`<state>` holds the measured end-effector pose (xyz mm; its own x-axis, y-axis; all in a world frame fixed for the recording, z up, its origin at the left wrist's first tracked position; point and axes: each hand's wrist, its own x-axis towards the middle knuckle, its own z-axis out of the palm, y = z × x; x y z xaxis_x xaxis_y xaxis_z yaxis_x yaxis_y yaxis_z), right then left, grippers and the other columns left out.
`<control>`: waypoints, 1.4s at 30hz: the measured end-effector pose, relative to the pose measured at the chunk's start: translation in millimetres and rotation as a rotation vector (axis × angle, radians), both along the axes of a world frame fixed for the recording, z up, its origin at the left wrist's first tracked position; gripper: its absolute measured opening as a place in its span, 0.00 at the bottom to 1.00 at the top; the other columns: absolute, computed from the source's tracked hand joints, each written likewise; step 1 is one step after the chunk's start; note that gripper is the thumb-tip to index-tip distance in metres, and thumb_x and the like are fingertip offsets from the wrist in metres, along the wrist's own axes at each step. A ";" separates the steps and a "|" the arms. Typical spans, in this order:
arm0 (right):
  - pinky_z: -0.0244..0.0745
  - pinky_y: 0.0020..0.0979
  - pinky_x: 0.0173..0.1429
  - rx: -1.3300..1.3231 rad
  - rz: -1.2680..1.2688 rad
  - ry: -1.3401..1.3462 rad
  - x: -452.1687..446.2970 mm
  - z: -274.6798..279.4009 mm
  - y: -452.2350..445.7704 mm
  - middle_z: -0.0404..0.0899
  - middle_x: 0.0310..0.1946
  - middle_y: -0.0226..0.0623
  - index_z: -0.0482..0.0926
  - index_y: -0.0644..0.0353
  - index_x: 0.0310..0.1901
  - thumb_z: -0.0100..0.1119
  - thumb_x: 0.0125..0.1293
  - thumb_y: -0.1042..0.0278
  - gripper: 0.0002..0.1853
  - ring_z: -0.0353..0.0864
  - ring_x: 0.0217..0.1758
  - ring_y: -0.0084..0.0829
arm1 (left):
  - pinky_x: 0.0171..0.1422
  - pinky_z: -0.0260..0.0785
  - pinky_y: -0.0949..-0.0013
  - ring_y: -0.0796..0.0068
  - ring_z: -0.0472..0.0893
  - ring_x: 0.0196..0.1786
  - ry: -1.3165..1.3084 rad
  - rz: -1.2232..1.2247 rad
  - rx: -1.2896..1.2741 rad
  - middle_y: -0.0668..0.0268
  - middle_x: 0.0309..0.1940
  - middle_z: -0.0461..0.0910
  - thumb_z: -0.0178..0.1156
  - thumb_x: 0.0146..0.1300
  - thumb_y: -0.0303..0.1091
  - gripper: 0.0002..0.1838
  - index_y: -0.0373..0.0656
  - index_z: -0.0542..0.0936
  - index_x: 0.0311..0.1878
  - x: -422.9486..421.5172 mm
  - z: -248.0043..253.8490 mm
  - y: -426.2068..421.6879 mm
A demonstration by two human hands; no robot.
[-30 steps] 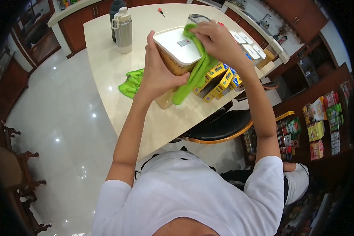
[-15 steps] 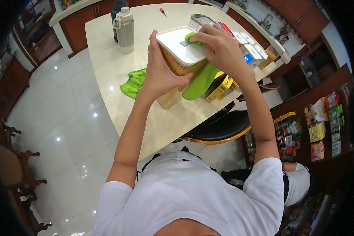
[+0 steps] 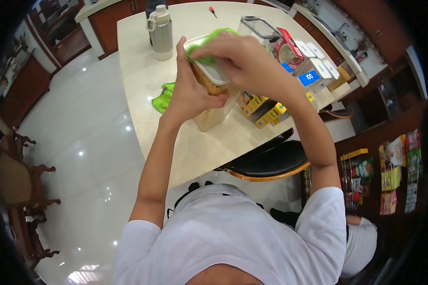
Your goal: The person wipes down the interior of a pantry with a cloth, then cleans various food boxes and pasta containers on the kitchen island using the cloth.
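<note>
A tall clear food container [image 3: 208, 118] with a white lid [image 3: 216, 74] stands on the pale table, tan contents showing through its upper wall. My left hand [image 3: 188, 92] grips its left side near the top, with the thumb across the near face. Over the lid, my right hand [image 3: 247, 59] presses a bright green cloth [image 3: 222, 32]; hand and cloth are partly smeared by motion. The cloth covers the lid's far and left parts. A second green cloth [image 3: 162, 99] lies on the table, left of my left wrist.
A steel flask [image 3: 161, 35] stands at the far left of the table [image 3: 185, 161]. Rightward are an open clear container [image 3: 259, 29], a red box [image 3: 288, 50], several white-lidded containers [image 3: 318, 71] and yellow boxes [image 3: 271, 113]. A black chair [image 3: 271, 159] adjoins the edge; another person [image 3: 361, 247] is at right.
My right hand has swept the green cloth leftward across the lid, and the cloth no longer hangs down the container's right side. My left hand keeps its grip. The view has shifted slightly.
</note>
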<state>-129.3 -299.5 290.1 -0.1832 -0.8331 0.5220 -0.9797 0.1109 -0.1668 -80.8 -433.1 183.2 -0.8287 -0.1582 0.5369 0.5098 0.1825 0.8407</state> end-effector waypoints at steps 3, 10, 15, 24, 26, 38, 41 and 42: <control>0.73 0.28 0.46 0.080 0.019 -0.217 -13.9 23.6 36.1 0.80 0.39 0.38 0.80 0.61 0.43 0.48 0.52 0.82 0.17 0.78 0.40 0.28 | 0.70 0.53 0.61 0.55 0.60 0.65 -0.015 0.022 -0.013 0.49 0.61 0.56 0.72 0.30 0.31 0.68 0.44 0.32 0.69 -3.5 2.2 2.9; 0.73 0.32 0.49 -0.294 0.026 -0.332 -51.7 11.4 2.8 0.79 0.40 0.45 0.76 0.61 0.48 0.46 0.54 0.80 0.19 0.79 0.43 0.36 | 0.71 0.51 0.61 0.58 0.58 0.67 -0.034 0.088 -0.125 0.54 0.64 0.54 0.71 0.32 0.30 0.67 0.46 0.30 0.70 -0.6 4.0 8.0; 0.73 0.33 0.48 -0.101 0.169 -0.051 -9.8 -8.4 48.4 0.78 0.39 0.47 0.75 0.61 0.48 0.51 0.54 0.76 0.17 0.79 0.42 0.39 | 0.69 0.54 0.61 0.59 0.59 0.67 -0.092 0.056 -0.029 0.54 0.64 0.56 0.70 0.34 0.30 0.68 0.46 0.28 0.70 2.2 -1.8 10.7; 0.70 0.24 0.53 -0.727 0.007 -1.106 -49.4 10.9 85.0 0.77 0.47 0.31 0.75 0.63 0.49 0.46 0.65 0.77 0.12 0.77 0.48 0.26 | 0.69 0.54 0.60 0.61 0.60 0.66 -0.002 0.176 -0.064 0.56 0.61 0.58 0.73 0.30 0.36 0.66 0.40 0.38 0.70 18.3 -13.5 16.8; 0.69 0.29 0.56 -0.509 -0.035 -0.780 -20.0 0.9 73.5 0.76 0.49 0.37 0.75 0.64 0.49 0.48 0.64 0.75 0.13 0.74 0.53 0.32 | 0.69 0.54 0.60 0.62 0.62 0.65 -0.033 0.183 -0.020 0.57 0.61 0.57 0.74 0.28 0.34 0.67 0.42 0.37 0.69 30.3 -13.8 25.0; 0.69 0.41 0.46 -0.212 -0.503 0.063 26.2 -14.8 58.7 0.67 0.41 0.50 0.73 0.67 0.41 0.54 0.54 0.79 0.11 0.72 0.43 0.48 | 0.64 0.57 0.56 0.58 0.61 0.63 0.101 0.113 -0.158 0.55 0.58 0.55 0.81 0.23 0.41 0.68 0.36 0.45 0.67 40.8 -18.3 39.6; 0.69 0.35 0.47 -0.140 -0.234 -0.195 30.4 -10.3 44.7 0.68 0.42 0.46 0.74 0.67 0.43 0.53 0.55 0.82 0.12 0.72 0.44 0.45 | 0.63 0.57 0.56 0.54 0.61 0.61 0.095 0.045 -0.065 0.54 0.58 0.55 0.81 0.24 0.42 0.67 0.37 0.46 0.66 38.0 -19.4 41.2; 0.69 0.34 0.46 -0.142 -0.053 -0.258 38.2 -13.5 38.1 0.69 0.42 0.45 0.75 0.66 0.43 0.53 0.54 0.82 0.13 0.72 0.43 0.45 | 0.63 0.57 0.56 0.54 0.62 0.61 0.079 -0.006 -0.033 0.53 0.58 0.55 0.81 0.25 0.43 0.66 0.38 0.46 0.66 37.2 -19.6 40.6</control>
